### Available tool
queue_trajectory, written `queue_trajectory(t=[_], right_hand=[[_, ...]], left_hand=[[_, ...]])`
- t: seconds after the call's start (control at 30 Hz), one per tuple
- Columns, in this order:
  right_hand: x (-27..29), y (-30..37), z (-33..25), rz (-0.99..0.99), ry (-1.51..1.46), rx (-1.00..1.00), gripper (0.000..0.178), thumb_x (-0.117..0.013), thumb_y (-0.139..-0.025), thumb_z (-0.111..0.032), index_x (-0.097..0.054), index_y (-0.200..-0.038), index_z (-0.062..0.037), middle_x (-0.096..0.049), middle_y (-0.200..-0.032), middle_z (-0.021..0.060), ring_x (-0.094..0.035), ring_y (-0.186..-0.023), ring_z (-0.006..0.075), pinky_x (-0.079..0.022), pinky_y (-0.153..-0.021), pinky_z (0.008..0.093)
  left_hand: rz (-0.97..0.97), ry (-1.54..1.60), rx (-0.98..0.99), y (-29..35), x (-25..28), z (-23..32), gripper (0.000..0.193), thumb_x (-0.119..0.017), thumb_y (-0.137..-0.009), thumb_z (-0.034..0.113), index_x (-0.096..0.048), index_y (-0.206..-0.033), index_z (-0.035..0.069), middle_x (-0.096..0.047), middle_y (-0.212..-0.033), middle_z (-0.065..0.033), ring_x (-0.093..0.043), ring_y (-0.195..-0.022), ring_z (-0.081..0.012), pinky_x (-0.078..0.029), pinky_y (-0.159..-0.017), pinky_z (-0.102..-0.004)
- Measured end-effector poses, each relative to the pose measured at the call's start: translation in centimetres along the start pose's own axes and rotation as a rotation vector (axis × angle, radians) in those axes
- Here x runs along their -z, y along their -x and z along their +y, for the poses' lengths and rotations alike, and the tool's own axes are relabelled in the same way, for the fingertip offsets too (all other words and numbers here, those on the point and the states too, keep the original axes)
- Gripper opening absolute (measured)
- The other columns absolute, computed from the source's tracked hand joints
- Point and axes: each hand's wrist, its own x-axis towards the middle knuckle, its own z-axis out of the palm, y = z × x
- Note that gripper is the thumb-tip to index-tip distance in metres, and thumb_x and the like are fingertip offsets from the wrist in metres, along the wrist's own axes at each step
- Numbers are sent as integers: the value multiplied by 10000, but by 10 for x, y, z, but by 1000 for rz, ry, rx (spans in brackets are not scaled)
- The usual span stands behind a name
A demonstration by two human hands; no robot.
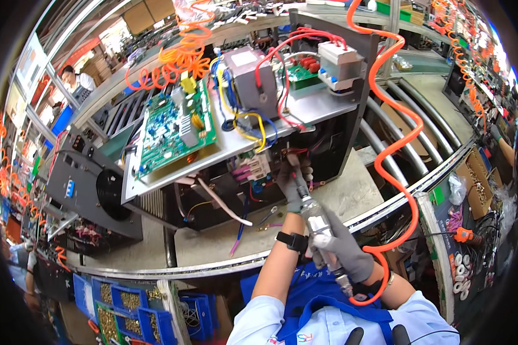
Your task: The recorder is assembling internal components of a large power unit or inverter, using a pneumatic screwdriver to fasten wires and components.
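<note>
A silvery, tube-bodied power screwdriver (315, 215) lies aslant in the right grip (351, 253), its nose angled forward to the left grip (288, 184); whether it touches a fastener I can't tell. An orange hose (414, 213) joins its tail just below the right grip. Beyond both grips stands an open black machine chassis (331, 146), its metal shelf (224, 142) above the left grip, carrying a green circuit board (175, 129) farther left.

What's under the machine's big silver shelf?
Purple wires, a white cable and the gloved left hand show under the silver shelf; the shelf covers whatever sits farther back.
</note>
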Motion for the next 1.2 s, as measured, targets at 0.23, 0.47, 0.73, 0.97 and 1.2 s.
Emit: queue_trajectory(t=[0.23,0.47,0.73,0.97,1.2], right_hand=[[43,43,-4,-139,-134,-126,908,-697,-730,-202,-214,-1484,-54,-559,-811,98,-583,-564,168,-478,-476,284],[55,55,13,-136,-103,-251,917,-733,-705,-221,-255,-1469,-49,-559,-858,105,-592,-617,167,-479,-498,273],[47,68,4,-216,-77,-279,991,-773,-696,-270,-213,-1485,-57,-518,-889,86,-558,-608,155,-475,-519,272],[38,89,9,-266,-33,-301,1026,-780,-703,-310,-177,-1490,-46,-486,-970,80,-550,-717,138,-477,-528,273],[36,86,4,-283,-28,-314,1071,-787,-679,-318,-152,-1494,-38,-476,-991,86,-549,-751,143,-488,-529,279]], left_hand=[[-256,-1162,-333,87,120,58,235,-609,-832,173,-641,-1049,89,-639,-955,-126,-607,-905,-330,-476,-779,-430],[-148,-1597,-316,67,182,58,189,-668,-802,185,-656,-917,35,-635,-913,-159,-616,-859,-356,-485,-781,-431],[-87,-1612,-114,77,162,91,196,-644,-869,205,-636,-952,27,-648,-890,-154,-648,-799,-285,-503,-702,-378],[-193,-401,390,102,121,116,286,-509,-996,227,-589,-1044,-43,-580,-789,-60,-499,-595,-75,-411,-500,-210],[-263,-191,486,93,100,112,328,-510,-999,301,-583,-1015,-18,-541,-665,-32,-456,-529,-71,-350,-471,-194]])
